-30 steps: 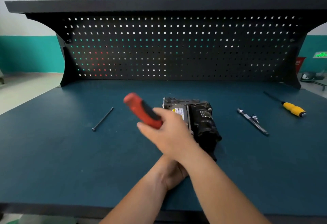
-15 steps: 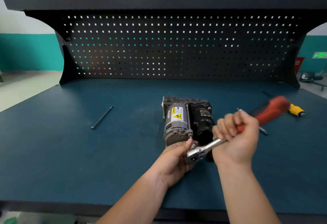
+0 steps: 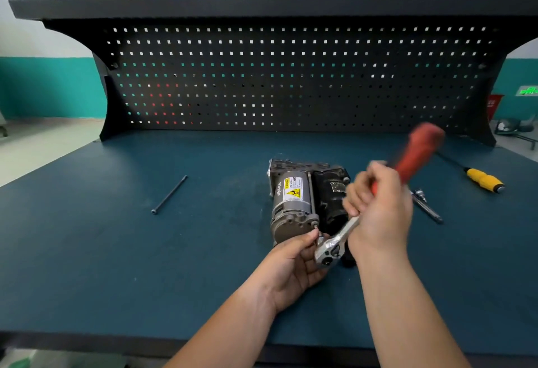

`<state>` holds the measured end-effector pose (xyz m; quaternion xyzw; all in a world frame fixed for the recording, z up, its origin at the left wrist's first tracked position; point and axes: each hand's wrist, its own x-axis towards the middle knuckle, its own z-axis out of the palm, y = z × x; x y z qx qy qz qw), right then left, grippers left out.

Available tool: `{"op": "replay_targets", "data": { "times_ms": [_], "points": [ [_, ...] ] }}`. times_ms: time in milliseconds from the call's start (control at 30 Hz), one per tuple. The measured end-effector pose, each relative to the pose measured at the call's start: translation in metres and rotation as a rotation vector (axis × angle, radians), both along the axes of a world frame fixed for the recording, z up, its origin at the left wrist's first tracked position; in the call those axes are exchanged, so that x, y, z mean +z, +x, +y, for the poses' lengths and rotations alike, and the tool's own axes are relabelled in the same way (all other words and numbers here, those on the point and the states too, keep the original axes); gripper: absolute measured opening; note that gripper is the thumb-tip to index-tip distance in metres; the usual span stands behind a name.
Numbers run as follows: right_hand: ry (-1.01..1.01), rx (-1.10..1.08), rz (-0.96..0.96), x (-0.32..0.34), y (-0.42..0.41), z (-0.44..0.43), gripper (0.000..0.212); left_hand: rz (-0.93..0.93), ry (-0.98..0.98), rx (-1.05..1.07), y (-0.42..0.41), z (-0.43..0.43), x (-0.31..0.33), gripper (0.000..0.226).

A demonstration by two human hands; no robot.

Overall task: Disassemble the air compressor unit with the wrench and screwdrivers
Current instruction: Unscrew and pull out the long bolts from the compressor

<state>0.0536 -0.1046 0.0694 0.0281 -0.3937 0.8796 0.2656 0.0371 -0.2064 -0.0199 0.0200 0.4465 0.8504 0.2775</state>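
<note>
R hand [image 3: 378, 210] is fisted round the red grip of the ratchet wrench [image 3: 346, 231], handle slanting up-right for leverage. L hand [image 3: 294, 263] curls thumb + fingers round the wrench head, prob. to keep the socket seated on a bolt. The air compressor [image 3: 294, 201] lies mid-bench [image 3: 116, 251], long axis front-to-back, bolted end toward the person; a loose long bolt [image 3: 169, 194] lies well left, extension bar [image 3: 426, 206] & yellow screwdriver [image 3: 484, 180] right.

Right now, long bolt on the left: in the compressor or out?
Out. The long bolt lies flat on the bench mat, well to the left of the compressor, touching nothing else.
</note>
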Motion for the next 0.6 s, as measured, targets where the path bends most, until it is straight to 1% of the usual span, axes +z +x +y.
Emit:
{"op": "replay_targets", "data": {
  "times_ms": [100, 167, 233, 267, 300, 333, 367, 400, 433, 500, 567, 600],
  "points": [
    [0.495, 0.057, -0.002, 0.009, -0.005, -0.02, 0.019, 0.003, -0.037, 0.007, 0.0, 0.0, -0.001, 0.022],
    [0.823, 0.072, 0.063, 0.007, -0.007, -0.038, 0.023, 0.023, -0.043, 0.007, 0.0, -0.001, -0.003, 0.024],
    [1.093, 0.088, 0.127, -0.002, -0.006, -0.06, 0.032, 0.014, 0.014, 0.0, 0.0, -0.002, -0.004, 0.012],
    [1.22, 0.077, 0.133, -0.008, -0.006, -0.069, 0.033, -0.02, 0.055, -0.002, -0.001, -0.002, -0.004, 0.01],
    [1.332, 0.057, 0.131, -0.014, -0.006, -0.075, 0.033, -0.058, 0.086, -0.004, -0.001, -0.001, -0.003, 0.012],
    [1.403, 0.038, 0.126, -0.018, -0.006, -0.077, 0.033, -0.084, 0.109, -0.002, -0.001, -0.001, -0.004, 0.014],
    [1.421, 0.026, 0.131, -0.02, -0.006, -0.077, 0.033, -0.093, 0.127, 0.002, -0.001, 0.0, -0.003, 0.013],
    [1.383, 0.023, 0.146, -0.019, -0.005, -0.075, 0.032, -0.084, 0.146, 0.011, -0.002, -0.001, -0.005, 0.011],
    [1.293, 0.026, 0.161, -0.016, -0.004, -0.071, 0.031, -0.061, 0.148, 0.019, -0.003, -0.001, -0.005, 0.009],
    [1.015, 0.027, 0.15, -0.007, -0.001, -0.06, 0.028, 0.004, 0.075, 0.032, -0.002, -0.001, -0.005, 0.004],
    [0.659, 0.023, 0.064, 0.0, 0.0, -0.043, 0.021, 0.039, -0.01, 0.058, -0.003, 0.0, -0.005, 0.011],
    [0.465, 0.025, 0.031, 0.001, 0.0, -0.034, 0.017, 0.032, -0.016, 0.071, -0.002, 0.001, -0.004, 0.011]
  ]
}}
